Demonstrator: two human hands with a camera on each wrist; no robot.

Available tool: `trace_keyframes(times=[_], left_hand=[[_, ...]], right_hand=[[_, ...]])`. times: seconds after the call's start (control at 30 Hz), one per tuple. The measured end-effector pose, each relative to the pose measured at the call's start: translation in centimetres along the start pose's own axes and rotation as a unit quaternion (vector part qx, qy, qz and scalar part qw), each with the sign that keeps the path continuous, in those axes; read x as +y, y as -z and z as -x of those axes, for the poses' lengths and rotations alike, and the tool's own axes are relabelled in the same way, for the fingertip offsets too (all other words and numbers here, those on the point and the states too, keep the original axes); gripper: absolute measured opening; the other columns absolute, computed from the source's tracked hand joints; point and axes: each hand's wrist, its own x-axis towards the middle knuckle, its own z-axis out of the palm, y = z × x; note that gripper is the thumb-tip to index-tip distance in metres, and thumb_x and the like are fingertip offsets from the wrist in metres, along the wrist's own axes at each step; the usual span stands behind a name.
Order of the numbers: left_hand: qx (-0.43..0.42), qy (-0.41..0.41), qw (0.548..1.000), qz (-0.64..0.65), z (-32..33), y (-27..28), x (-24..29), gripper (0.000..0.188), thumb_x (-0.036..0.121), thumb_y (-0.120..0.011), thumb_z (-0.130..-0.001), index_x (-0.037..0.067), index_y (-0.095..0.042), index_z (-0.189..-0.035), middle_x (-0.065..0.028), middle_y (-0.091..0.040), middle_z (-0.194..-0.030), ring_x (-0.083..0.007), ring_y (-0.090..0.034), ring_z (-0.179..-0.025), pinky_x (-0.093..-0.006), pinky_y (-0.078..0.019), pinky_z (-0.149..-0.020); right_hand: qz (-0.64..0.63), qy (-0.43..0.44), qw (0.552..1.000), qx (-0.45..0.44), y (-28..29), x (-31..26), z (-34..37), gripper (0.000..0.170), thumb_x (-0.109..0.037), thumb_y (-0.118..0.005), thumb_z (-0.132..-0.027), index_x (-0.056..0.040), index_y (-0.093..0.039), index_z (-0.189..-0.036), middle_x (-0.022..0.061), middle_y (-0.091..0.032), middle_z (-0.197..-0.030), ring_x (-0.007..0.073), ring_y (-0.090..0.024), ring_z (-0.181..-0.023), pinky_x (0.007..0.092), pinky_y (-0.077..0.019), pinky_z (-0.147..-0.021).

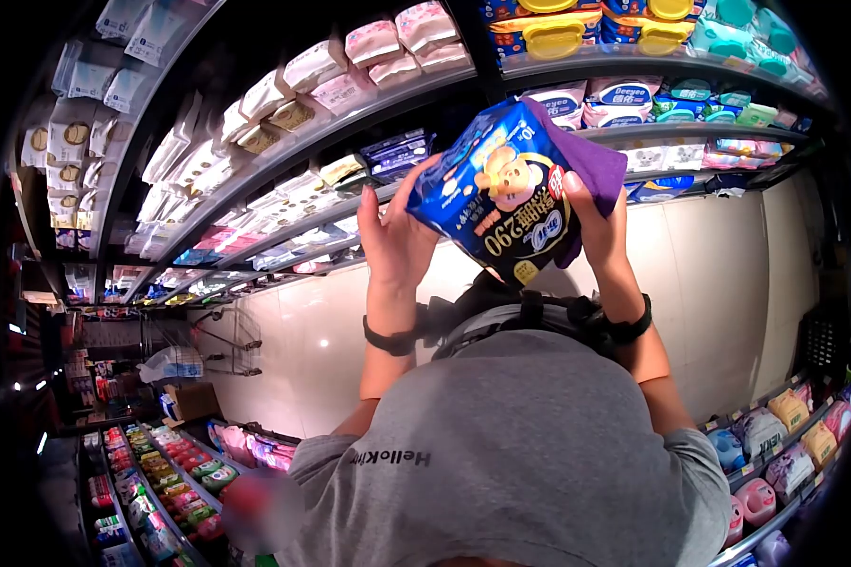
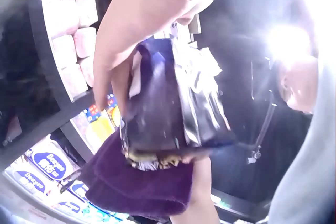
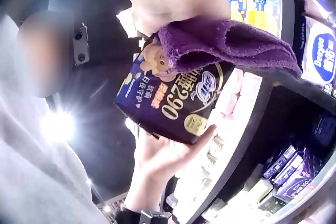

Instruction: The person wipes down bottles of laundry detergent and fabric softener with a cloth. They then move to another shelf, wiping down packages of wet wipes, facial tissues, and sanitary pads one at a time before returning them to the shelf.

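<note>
A dark blue pack of sanitary pads (image 1: pixel 511 194), printed with a cartoon figure and "290", is held up tilted in front of the chest. My left hand (image 1: pixel 394 241) supports its left side with straight fingers, the thumb standing away from it. On the other side my right hand (image 1: pixel 603 241) grips the pack, thumb pressed on its printed front. A purple cloth (image 1: pixel 596 165) is held in that same hand, draped over the pack's right edge. In the left wrist view the pack's shiny side (image 2: pixel 155 98) faces the camera, with the cloth (image 2: pixel 142 176) hanging below.
Shelves of wrapped packs (image 1: pixel 317 66) curve along the front and left. Wipes packs with yellow lids (image 1: pixel 553 38) sit at the upper right. Behind stand shelves of bottles (image 1: pixel 756 501). A shopping cart (image 1: pixel 227 340) stands on the pale tiled floor (image 1: pixel 719 246), near a cardboard box (image 1: pixel 194 401).
</note>
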Motion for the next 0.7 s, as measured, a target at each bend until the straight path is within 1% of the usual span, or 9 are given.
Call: trace_keyframes(times=[0.07, 0.17, 0.2, 0.27, 0.3, 0.4, 0.53, 0.6, 0.7], left_hand=[[-0.081, 0.041, 0.995, -0.052, -0.1, 1.2, 0.5, 0.078, 0.055, -0.036, -0.083, -0.008, -0.03, -0.128, -0.0193, -0.044, -0.124, -0.025, -0.044, -0.116, -0.0355, -0.0353, -0.095], [-0.145, 0.102, 0.984, -0.024, 0.3, 1.9, -0.2, 0.079, 0.046, -0.054, -0.08, -0.008, -0.024, -0.13, -0.018, -0.039, -0.129, -0.0235, -0.039, -0.119, -0.0328, -0.0315, -0.099], [-0.149, 0.107, 0.983, -0.028, 0.6, 1.7, -0.9, 0.08, 0.044, -0.057, -0.079, -0.006, -0.022, -0.132, -0.0172, -0.036, -0.131, -0.0228, -0.038, -0.12, -0.0323, -0.0305, -0.1], [-0.136, 0.083, 0.982, -0.098, 0.9, 1.5, -2.0, 0.077, 0.04, -0.058, -0.08, -0.001, -0.021, -0.134, -0.014, -0.035, -0.132, -0.0203, -0.033, -0.122, -0.03, -0.0304, -0.098], [-0.113, 0.087, 0.979, -0.147, 0.8, 1.5, -2.0, 0.075, 0.037, -0.057, -0.081, -0.001, -0.021, -0.134, -0.0137, -0.036, -0.13, -0.0196, -0.034, -0.121, -0.0292, -0.0306, -0.097], [-0.118, 0.086, 0.956, -0.256, 0.7, 1.1, -0.8, 0.071, 0.033, -0.055, -0.081, -0.002, -0.022, -0.133, -0.0132, -0.039, -0.127, -0.0182, -0.04, -0.114, -0.0275, -0.0323, -0.094], [-0.113, 0.068, 0.949, -0.287, 0.8, 1.0, -0.2, 0.081, 0.036, -0.066, -0.073, -0.001, -0.023, -0.131, -0.0138, -0.044, -0.12, -0.0188, -0.045, -0.108, -0.0293, -0.0379, -0.09], [-0.092, 0.064, 0.959, -0.259, 1.0, 1.3, -0.6, 0.078, 0.025, -0.072, -0.067, 0.001, -0.029, -0.127, -0.0109, -0.047, -0.111, -0.0157, -0.047, -0.103, -0.0265, -0.0406, -0.085], [-0.081, 0.012, 0.969, -0.231, 1.2, 0.7, -1.3, 0.069, 0.016, -0.07, -0.065, 0.0, -0.035, -0.123, -0.0083, -0.05, -0.108, -0.0136, -0.048, -0.099, -0.0252, -0.0392, -0.085]], right_hand=[[0.012, 0.015, 1.0, -0.02, 0.7, 0.1, -0.4, 0.029, -0.023, -0.057, -0.082, 0.0026, -0.057, -0.096, 0.0001, -0.056, -0.073, 0.0051, -0.049, -0.063, 0.0197, -0.0403, -0.055], [0.057, -0.009, 0.995, -0.081, 1.0, -0.4, -0.5, 0.029, -0.023, -0.058, -0.081, 0.0027, -0.06, -0.095, 0.0032, -0.059, -0.074, 0.0067, -0.051, -0.067, 0.0214, -0.0417, -0.058], [0.095, -0.015, 0.99, -0.104, 1.4, -0.4, -0.6, 0.024, -0.017, -0.058, -0.082, 0.0023, -0.061, -0.095, 0.0062, -0.062, -0.078, 0.0077, -0.051, -0.067, 0.0224, -0.0424, -0.059], [0.122, 0.1, 0.979, -0.125, 0.7, -0.7, -0.7, 0.017, -0.006, -0.058, -0.079, 0.0015, -0.062, -0.094, 0.0097, -0.064, -0.085, 0.0108, -0.056, -0.07, 0.0238, -0.0442, -0.062], [0.122, 0.099, 0.98, -0.124, 0.7, -0.6, -0.7, 0.017, -0.006, -0.058, -0.079, 0.0015, -0.062, -0.094, 0.0097, -0.064, -0.085, 0.0108, -0.056, -0.07, 0.0238, -0.0442, -0.062], [0.161, 0.216, 0.953, -0.141, 0.3, 0.2, -0.8, 0.021, 0.006, -0.058, -0.073, 0.0007, -0.063, -0.093, 0.0137, -0.064, -0.094, 0.0243, -0.061, -0.09, 0.0299, -0.046, -0.079], [0.172, 0.265, 0.929, -0.194, -0.6, -0.3, -0.7, 0.028, 0.004, -0.059, -0.064, -0.0013, -0.064, -0.092, 0.0138, -0.063, -0.097, 0.0292, -0.058, -0.096, 0.0372, -0.0446, -0.085], [0.181, 0.277, 0.92, -0.212, -0.8, -0.3, -0.6, 0.033, 0.003, -0.061, -0.059, -0.0006, -0.064, -0.091, 0.0126, -0.063, -0.097, 0.0288, -0.058, -0.095, 0.0367, -0.0446, -0.084], [0.165, 0.287, 0.919, -0.214, -0.5, -0.7, -0.4, 0.029, 0.005, -0.06, -0.06, 0.0005, -0.063, -0.088, 0.0138, -0.064, -0.092, 0.0283, -0.06, -0.091, 0.0367, -0.045, -0.083]])
